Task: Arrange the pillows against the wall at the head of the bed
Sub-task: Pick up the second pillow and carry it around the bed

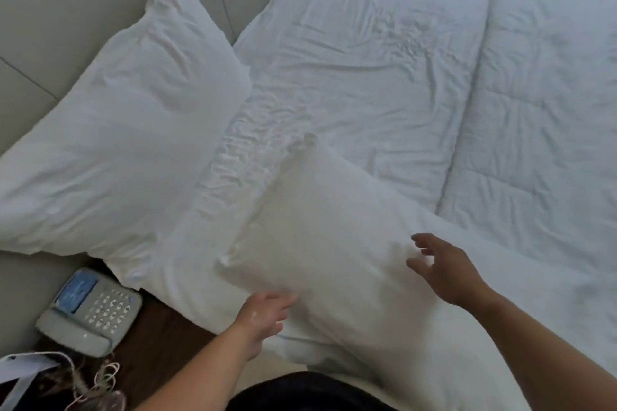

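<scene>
One white pillow (133, 130) leans against the beige padded wall (66, 10) at the left, at the head of the bed. A second white pillow (320, 230) lies flat on the sheet near the bed's near edge, apart from the wall. My left hand (263, 314) hovers at that pillow's near left edge, fingers spread, holding nothing. My right hand (444, 270) is open over the pillow's right side, fingers apart, just above or touching the fabric; contact is unclear.
A rumpled white sheet (367, 77) covers the mattress. A folded white duvet (547, 110) lies along the right. A dark wooden nightstand (160, 337) at lower left carries a telephone (93, 310) and loose cords (96, 384).
</scene>
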